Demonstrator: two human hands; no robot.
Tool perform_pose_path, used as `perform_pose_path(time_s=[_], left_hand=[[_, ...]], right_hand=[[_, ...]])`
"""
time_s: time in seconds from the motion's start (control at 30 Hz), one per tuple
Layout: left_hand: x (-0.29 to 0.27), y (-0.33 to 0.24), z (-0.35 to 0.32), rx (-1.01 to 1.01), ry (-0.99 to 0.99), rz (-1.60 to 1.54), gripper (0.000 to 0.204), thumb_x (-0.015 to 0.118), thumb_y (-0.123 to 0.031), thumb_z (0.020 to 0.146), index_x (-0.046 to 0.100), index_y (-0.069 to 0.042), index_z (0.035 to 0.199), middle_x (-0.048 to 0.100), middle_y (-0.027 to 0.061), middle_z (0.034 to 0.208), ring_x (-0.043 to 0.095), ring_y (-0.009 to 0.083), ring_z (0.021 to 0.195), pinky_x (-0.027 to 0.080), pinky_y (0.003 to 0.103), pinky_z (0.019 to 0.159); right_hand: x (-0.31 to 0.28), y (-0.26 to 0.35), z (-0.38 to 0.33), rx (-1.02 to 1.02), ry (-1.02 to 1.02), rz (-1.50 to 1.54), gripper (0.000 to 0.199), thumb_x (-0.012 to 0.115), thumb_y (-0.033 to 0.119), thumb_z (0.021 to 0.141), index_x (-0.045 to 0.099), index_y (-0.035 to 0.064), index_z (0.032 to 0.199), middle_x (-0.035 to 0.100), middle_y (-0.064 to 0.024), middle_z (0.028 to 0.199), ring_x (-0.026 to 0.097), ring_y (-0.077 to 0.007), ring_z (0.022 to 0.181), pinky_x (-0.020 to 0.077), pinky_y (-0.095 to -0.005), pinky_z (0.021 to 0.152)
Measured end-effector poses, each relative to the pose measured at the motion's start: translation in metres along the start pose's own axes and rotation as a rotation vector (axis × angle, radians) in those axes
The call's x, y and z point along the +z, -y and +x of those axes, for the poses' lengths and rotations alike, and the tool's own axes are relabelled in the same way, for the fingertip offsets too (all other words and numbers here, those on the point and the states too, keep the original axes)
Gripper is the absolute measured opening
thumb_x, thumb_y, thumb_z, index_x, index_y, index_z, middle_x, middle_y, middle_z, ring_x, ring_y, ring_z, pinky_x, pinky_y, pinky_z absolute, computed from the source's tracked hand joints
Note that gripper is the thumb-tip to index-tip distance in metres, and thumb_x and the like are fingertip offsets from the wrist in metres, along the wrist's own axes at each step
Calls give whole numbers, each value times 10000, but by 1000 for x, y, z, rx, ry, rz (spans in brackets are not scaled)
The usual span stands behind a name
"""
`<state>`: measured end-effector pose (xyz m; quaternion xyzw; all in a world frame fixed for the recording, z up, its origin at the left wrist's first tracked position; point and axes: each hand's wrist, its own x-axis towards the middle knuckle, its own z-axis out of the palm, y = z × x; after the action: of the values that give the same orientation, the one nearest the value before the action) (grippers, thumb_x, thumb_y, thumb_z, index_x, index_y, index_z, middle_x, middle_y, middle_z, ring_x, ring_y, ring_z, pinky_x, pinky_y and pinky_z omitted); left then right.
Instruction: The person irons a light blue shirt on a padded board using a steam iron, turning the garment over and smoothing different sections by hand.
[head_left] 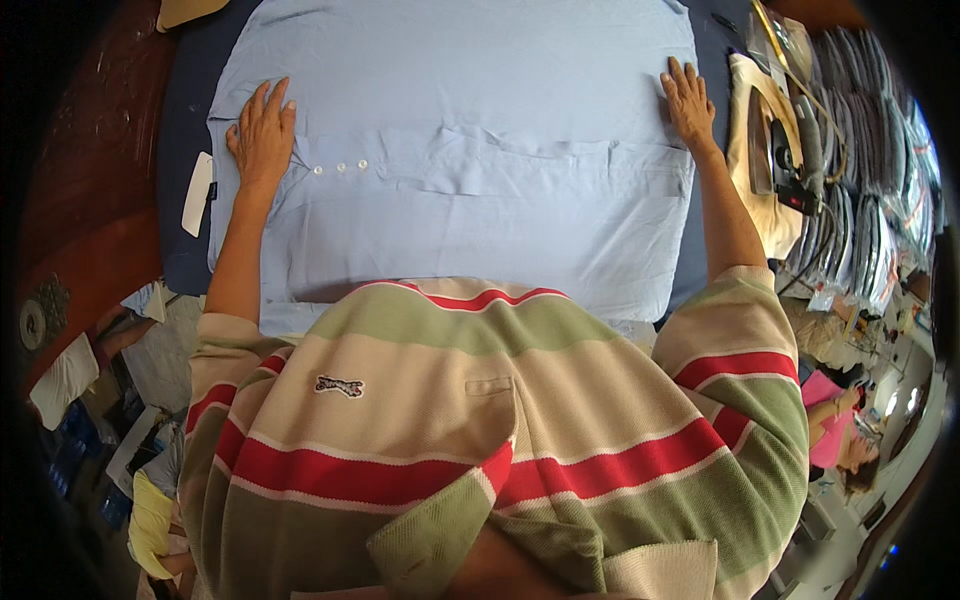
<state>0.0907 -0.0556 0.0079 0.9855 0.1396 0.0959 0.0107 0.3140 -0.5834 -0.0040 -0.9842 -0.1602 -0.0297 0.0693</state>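
A light blue buttoned garment (480, 80) lies spread out in front of me, with a placket running across it and three white buttons near its left side. Soft creases show along the placket. My left hand (262, 130) rests flat on the garment's left part, fingers stretched out, just left of the buttons. At the right edge of the cloth my right hand (688, 105) lies with its fingers spread. Neither hand grips anything. A white paper tag (197, 195) sticks out past the left edge, below my left hand.
The garment lies on a dark blue covered table (185, 120). Right of it, an iron (808, 150) with a cord lies on a cream-coloured piece (742, 120). Beyond are stacks of grey clothes in plastic (855, 110). Other people are seen at lower left and lower right.
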Motion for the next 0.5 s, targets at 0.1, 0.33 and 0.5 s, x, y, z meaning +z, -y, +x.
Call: perform_pose_path(time_s=[0.1,0.33,0.5], left_hand=[[-6,-16,-6,28,15,-55,422,412,-328,904,406,-216,1311,337,18,1392,304,203,1279,230,544,971],[-1,-13,-45,-71,162,-6,470,387,-346,909,327,-231,1361,254,8,1443,225,206,1324,157,550,1011],[-13,-1,-53,-152,133,39,478,390,-365,908,333,-212,1357,280,36,1428,246,222,1314,191,545,998]], right_hand=[[-17,38,-29,30,-159,44,551,345,522,883,333,240,1356,273,-141,1416,229,-362,1306,205,-552,1004],[-11,20,-110,188,34,-83,569,389,499,876,357,185,1350,249,-134,1431,187,-324,1330,154,-511,1041],[-129,-20,-57,223,-284,-556,533,566,446,793,487,144,1225,464,-125,1255,440,-325,1134,398,-505,822]])
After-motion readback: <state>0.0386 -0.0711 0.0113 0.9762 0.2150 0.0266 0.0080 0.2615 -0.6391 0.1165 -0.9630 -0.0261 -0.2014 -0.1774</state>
